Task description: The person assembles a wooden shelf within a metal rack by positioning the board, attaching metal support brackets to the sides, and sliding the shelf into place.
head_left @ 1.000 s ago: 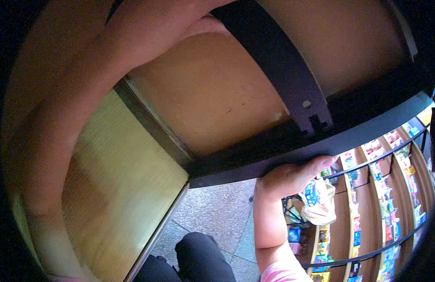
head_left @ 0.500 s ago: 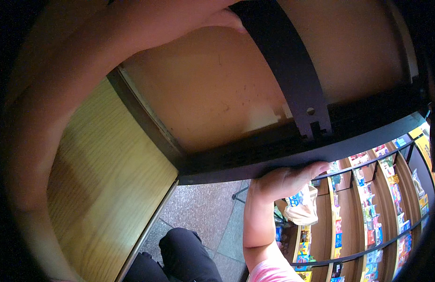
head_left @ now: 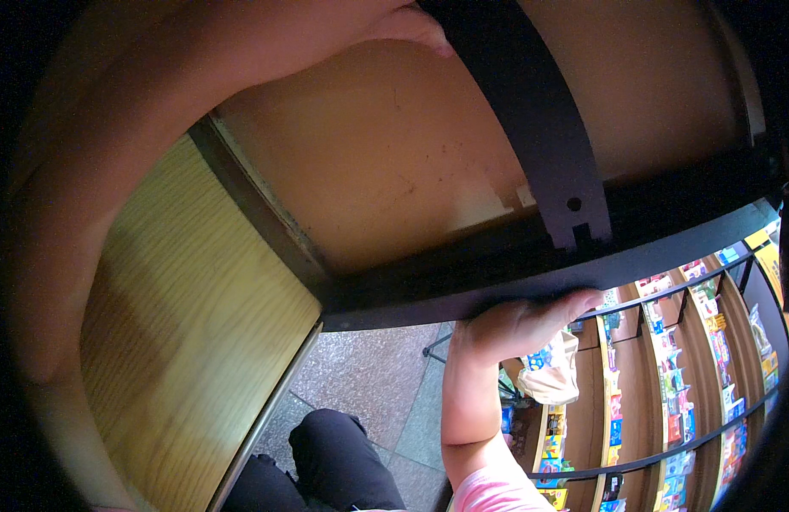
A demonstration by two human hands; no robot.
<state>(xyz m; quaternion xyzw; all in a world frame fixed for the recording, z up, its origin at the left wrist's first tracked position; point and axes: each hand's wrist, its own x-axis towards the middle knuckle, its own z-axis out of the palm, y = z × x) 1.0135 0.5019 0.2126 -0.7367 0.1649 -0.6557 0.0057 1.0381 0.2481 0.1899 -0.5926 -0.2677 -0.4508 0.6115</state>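
Observation:
A brown shelf board [head_left: 394, 162] in a black metal frame hangs tilted close above me, its underside showing. A black crossbar [head_left: 531, 111] with a hole and a notched end runs across it. My left arm reaches in from the left. My left hand [head_left: 411, 30] lies against the board's underside by the crossbar, its fingers hidden behind the bar. My right hand [head_left: 526, 328] holds the frame's front edge [head_left: 411, 307], palm under it and thumb stretched along it. The other right fingers are hidden by the frame.
A wood-grain panel [head_left: 189, 333] adjoins the frame at the left. Shelves [head_left: 642, 384] with colourful packages stand at the right, beside a pale bag [head_left: 552, 375]. Below are grey floor tiles [head_left: 369, 367] and my dark-trousered legs [head_left: 339, 456].
The crossbar has shifted slightly right in the view, and the board's frame is a little lower at its right side. Both hands keep their places on the shelf.

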